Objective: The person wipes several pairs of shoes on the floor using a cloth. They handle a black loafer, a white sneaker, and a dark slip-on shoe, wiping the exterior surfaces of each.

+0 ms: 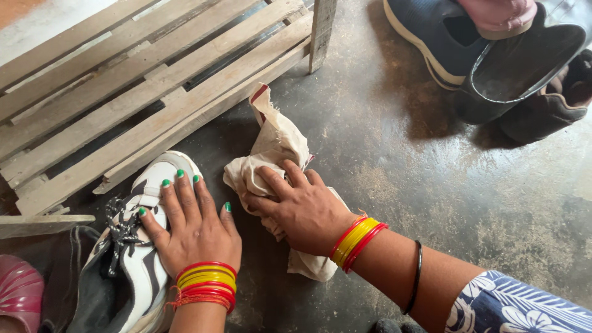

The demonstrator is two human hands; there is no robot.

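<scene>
1. Right-hand grip first: the right hand [302, 209] is pressed down on a crumpled cream cloth [271, 154], fingers curled and bunching the fabric under the palm, so it has hold of the cloth against the concrete floor [431, 185].
2. Left-hand grip now: the left hand [194, 225] lies flat and spread over a white and grey sneaker [154, 179], fingers open, pinning it down rather than closing round it.
3. That sneaker sits at the lower left, toe pointing at a wooden pallet [123, 92], black laces [120, 225] loose beside the thumb.
4. Cloth and sneaker are just beside each other, the two hands nearly touching.
5. Red and yellow bangles [206, 280] ring both wrists.
6. Top right, well apart, a dark metal bowl [524, 68] rests by a blue shoe [425, 37] and a brown shoe [555, 105].
7. A pink shoe [18, 290] peeks in at the far lower left.
</scene>
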